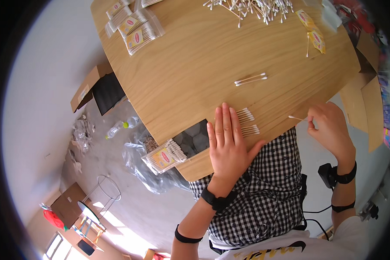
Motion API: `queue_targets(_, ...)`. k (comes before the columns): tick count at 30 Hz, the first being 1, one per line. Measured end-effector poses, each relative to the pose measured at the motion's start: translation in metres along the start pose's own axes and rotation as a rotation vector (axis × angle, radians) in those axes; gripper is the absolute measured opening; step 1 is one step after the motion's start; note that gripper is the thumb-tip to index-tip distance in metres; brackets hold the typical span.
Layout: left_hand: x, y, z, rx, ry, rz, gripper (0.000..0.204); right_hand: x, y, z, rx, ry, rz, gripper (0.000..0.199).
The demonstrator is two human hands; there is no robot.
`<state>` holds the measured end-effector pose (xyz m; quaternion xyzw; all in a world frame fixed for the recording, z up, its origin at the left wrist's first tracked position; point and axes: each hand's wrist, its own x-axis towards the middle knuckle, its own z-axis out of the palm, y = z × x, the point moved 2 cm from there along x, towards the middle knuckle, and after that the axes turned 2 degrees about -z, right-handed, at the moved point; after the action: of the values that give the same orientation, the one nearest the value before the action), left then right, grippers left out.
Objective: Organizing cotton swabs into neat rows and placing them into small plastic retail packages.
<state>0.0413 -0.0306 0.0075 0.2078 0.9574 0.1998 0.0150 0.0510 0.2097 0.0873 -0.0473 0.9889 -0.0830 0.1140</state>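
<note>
My left hand (227, 143) lies flat near the front edge of the wooden table, fingers stretched out and pointing away from me. Under it is a row of cotton swabs (247, 115); their white tips stick out on its right side, and the rest is hidden. Off the table's front edge, my right hand (329, 125) pinches a single cotton swab (297, 118) between thumb and fingers, its tip toward the left. Two more swabs (250, 79) lie side by side on the wood, farther off.
A swab heap (255, 9) lies at the far edge, with yellow labels (313, 32) to its right. Packed swab bags (136, 32) sit far left. A dark hexagon-patterned mat (194, 138) and a swab pack (164, 157) lie left of my left hand. Cardboard boxes (363, 104) stand at right.
</note>
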Motion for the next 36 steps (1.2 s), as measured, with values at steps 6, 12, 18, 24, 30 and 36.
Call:
queue_targets(6, 0.028, 0.006, -0.014, -0.04, 0.056, 0.026, 0.086, -0.062, 0.065, 0.019, 0.014, -0.029, 0.285, 0.012)
queue_targets(12, 0.062, 0.01, -0.013, 0.043, 0.025, 0.086, 0.067, -0.05, 0.039, 0.014, 0.21, -0.032, 0.423, 0.009)
queue_targets(18, 0.037, -0.003, -0.025, 0.035, 0.037, 0.072, 0.059, -0.026, -0.002, 0.021, 0.458, 0.202, 0.184, 0.011)
queue_targets(24, 0.0, -0.028, -0.046, -0.609, 0.03, -0.15, 0.072, 0.017, -0.063, 0.052, 1.07, 0.369, 0.029, 0.034)
queue_targets(30, 0.008, -0.014, -0.019, -1.289, 0.374, -0.426, 0.079, 0.054, -0.102, 0.085, 1.537, 0.514, -0.064, 0.059)
queue_targets(36, 0.012, -0.001, -0.019, -1.356, 0.257, -0.385, 0.083, 0.054, -0.112, 0.087, 1.516, 0.436, -0.104, 0.062)
